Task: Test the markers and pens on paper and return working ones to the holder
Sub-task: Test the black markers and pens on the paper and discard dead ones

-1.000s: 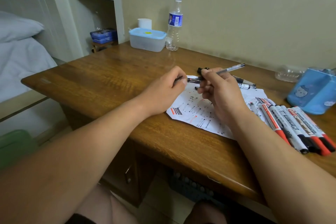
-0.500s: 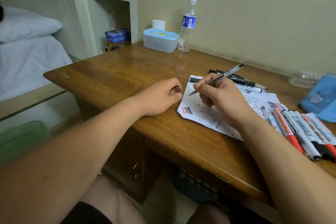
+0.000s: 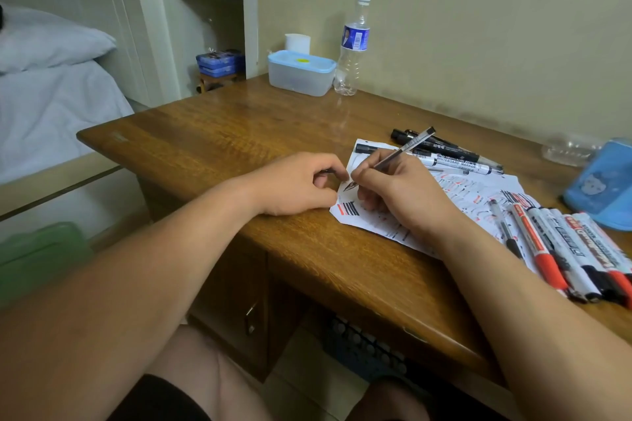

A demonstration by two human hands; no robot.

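i see the wooden table [image 3: 212, 147], and near its front edge the paper [image 3: 478, 188], full of red and black marks. the blue holder [image 3: 602, 184] stands at the right edge – a row of markers [image 3: 564, 249] lies before it. the right hand [image 3: 400, 191] rests on the paper, fingers curled around the pen [image 3: 403, 149], tip down at the sheet's left edge. the left hand [image 3: 294, 184], just beside the paper, pinches a small dark piece [image 3: 326, 170].
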